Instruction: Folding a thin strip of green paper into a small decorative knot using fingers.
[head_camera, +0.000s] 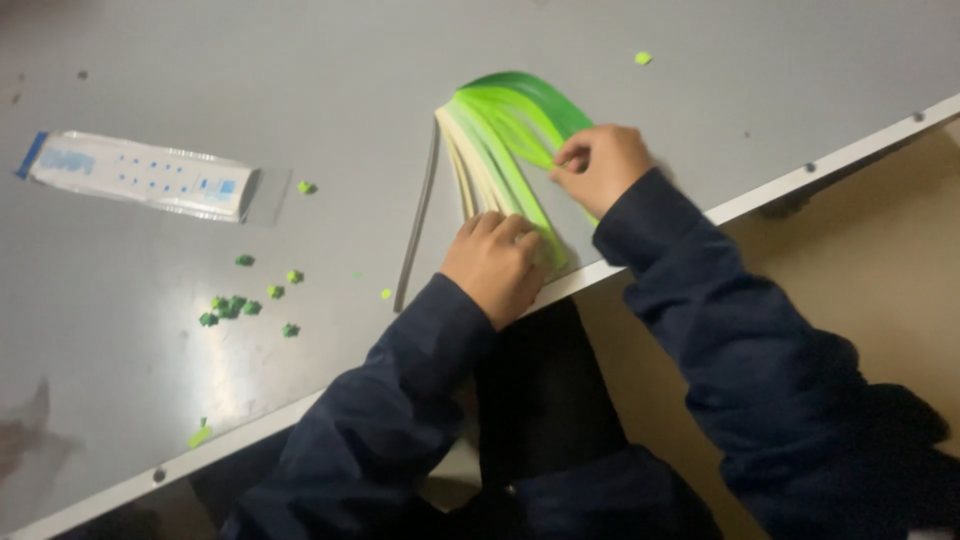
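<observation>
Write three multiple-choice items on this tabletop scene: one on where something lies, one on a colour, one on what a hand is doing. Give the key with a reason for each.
1. Where does the long clear packet lie on the table?
A. Left of the paper strips
B. Under the right hand
C. On the person's lap

2. What colour are the small folded pieces scattered on the table?
A. Red
B. Green
C. Black

3. What is the left hand doing?
A. Hanging off the table
B. Holding the packet
C. Pressing flat on the near end of the paper strips

Key:
1 A, the packet sits far to the left, apart from the strips.
2 B, the little pieces are all shades of green.
3 C, the left hand lies on the strips' end by the table edge, while the right hand pinches a green strip further up.
</observation>
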